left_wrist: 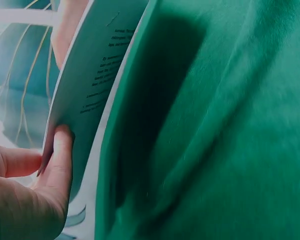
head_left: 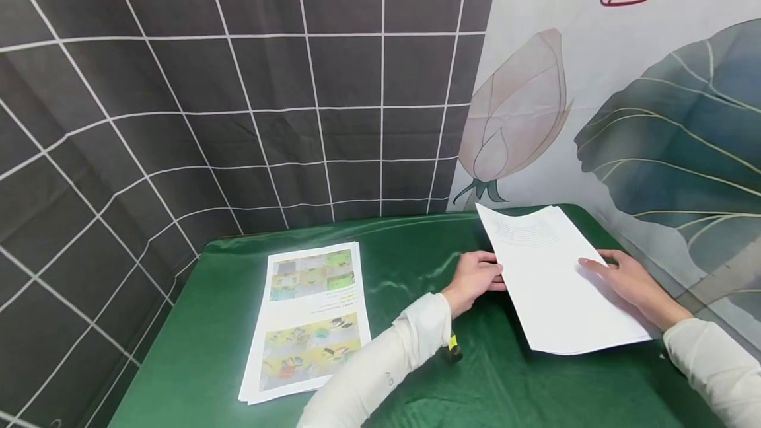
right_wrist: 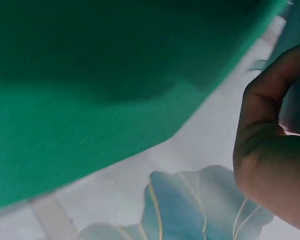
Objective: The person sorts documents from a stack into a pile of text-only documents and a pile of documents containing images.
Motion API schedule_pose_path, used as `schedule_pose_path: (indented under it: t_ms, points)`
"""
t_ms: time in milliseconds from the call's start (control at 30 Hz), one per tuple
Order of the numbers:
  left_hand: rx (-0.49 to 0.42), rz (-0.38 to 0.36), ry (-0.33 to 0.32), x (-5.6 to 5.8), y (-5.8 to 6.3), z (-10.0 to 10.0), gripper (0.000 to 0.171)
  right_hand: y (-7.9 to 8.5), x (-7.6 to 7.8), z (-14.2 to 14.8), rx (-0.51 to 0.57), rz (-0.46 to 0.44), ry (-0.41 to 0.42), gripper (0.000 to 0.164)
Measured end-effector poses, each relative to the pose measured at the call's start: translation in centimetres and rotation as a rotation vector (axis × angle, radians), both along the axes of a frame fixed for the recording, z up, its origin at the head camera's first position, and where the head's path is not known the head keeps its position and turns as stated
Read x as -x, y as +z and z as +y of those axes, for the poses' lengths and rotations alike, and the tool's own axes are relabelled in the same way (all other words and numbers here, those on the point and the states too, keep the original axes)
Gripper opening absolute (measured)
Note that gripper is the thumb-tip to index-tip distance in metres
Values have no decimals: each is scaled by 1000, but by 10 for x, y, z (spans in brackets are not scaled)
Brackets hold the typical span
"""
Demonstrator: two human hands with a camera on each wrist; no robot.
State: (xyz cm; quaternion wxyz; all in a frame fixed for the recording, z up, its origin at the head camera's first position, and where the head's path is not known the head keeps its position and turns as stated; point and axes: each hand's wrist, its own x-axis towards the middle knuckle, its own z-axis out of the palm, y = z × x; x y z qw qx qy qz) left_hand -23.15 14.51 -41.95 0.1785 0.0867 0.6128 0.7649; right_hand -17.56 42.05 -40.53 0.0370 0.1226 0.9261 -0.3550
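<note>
A stapled sheaf of white paper (head_left: 553, 296) is held up over the right part of the green table, tilted, with faint print near its far end. My left hand (head_left: 475, 279) pinches its left edge; in the left wrist view the thumb and a finger (left_wrist: 63, 155) lie on opposite faces. Lines of print and a staple show on the underside of the paper (left_wrist: 97, 75) there. My right hand (head_left: 630, 283) grips the right edge, thumb on top and fingers underneath. In the right wrist view that hand (right_wrist: 270, 145) is curled at the paper's edge.
On the left of the green table (head_left: 190, 322) lies another stack of printed sheets (head_left: 297, 307) with colour pictures. A small black and yellow object (head_left: 454, 349) sits by my left forearm. A dark gridded curtain (head_left: 345, 71) and a flower-printed cloth (head_left: 517, 111) hang behind.
</note>
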Motion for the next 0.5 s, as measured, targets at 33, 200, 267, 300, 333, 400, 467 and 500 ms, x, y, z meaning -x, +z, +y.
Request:
schedule_pose_path:
  t_ms: [33, 200, 267, 300, 333, 400, 467, 500]
  points:
    - [-8, -3, -1, -2, -1, 5, 18, -3, -2, 3, -30, -4, -6, 94]
    - [-56, -88, 43, -10, -4, 25, 18, -10, -7, 26, -90, -17, -39, 101]
    - [-74, -135, 69, -12, -7, 33, 17, -9, -8, 38, -91, -44, -29, 101]
    - [-82, -155, 82, -13, -8, 37, 17, -9, -9, 43, -98, -59, -17, 101]
    - [-88, -171, 96, -15, -9, 40, 18, -9, -9, 49, -108, -72, 0, 101]
    - [-90, -195, 113, -18, -12, 46, 17, -11, -9, 58, -123, -103, 30, 102]
    - [-84, -215, 121, -20, -15, 50, 17, -16, -8, 65, -135, -122, 48, 103]
    - [-76, -226, 123, -22, -16, 51, 17, -19, -8, 69, -130, -134, 50, 104]
